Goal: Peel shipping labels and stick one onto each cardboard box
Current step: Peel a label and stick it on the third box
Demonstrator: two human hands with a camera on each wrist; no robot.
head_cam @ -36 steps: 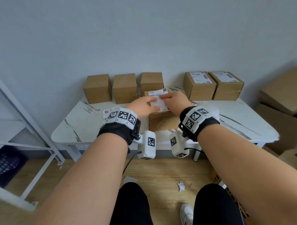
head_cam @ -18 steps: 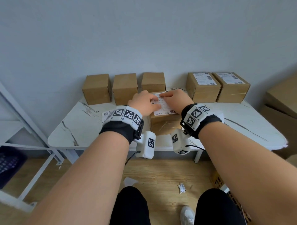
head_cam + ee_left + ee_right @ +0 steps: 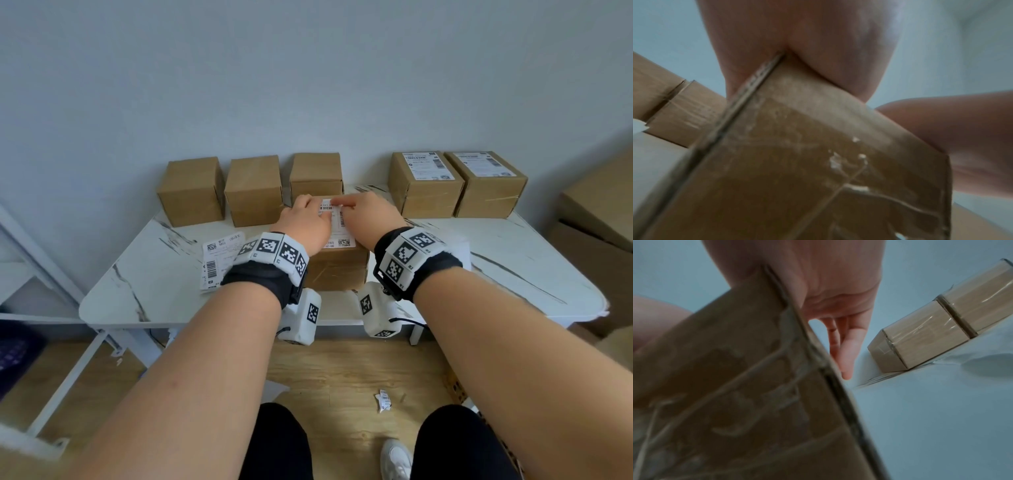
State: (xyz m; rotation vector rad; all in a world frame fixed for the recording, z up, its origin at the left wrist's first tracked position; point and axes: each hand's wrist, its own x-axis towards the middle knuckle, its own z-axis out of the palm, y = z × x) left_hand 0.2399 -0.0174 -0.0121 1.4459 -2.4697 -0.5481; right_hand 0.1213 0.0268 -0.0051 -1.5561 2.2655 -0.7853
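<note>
A brown cardboard box [image 3: 337, 274] stands at the table's near middle with a white shipping label [image 3: 339, 236] lying flat on its top. My left hand [image 3: 306, 217] and right hand [image 3: 364, 214] both rest on the label, fingers pressing near its far edge. In the left wrist view the palm [image 3: 797, 40] lies on the box [image 3: 818, 162]. In the right wrist view the fingers [image 3: 846, 353] reach past the box's [image 3: 735, 386] right edge. Three plain boxes [image 3: 253, 188] line the back left. Two labelled boxes [image 3: 426, 183] sit back right.
Label sheets [image 3: 219, 260] lie on the white marbled table [image 3: 513, 274] left of my left wrist. A white metal rack [image 3: 41, 281] stands to the left, larger cartons [image 3: 596, 219] to the right. Paper scraps [image 3: 383, 399] lie on the wooden floor.
A second ago both hands held the label just above the box. It has come down flat onto the top, and the hands now press it there.
</note>
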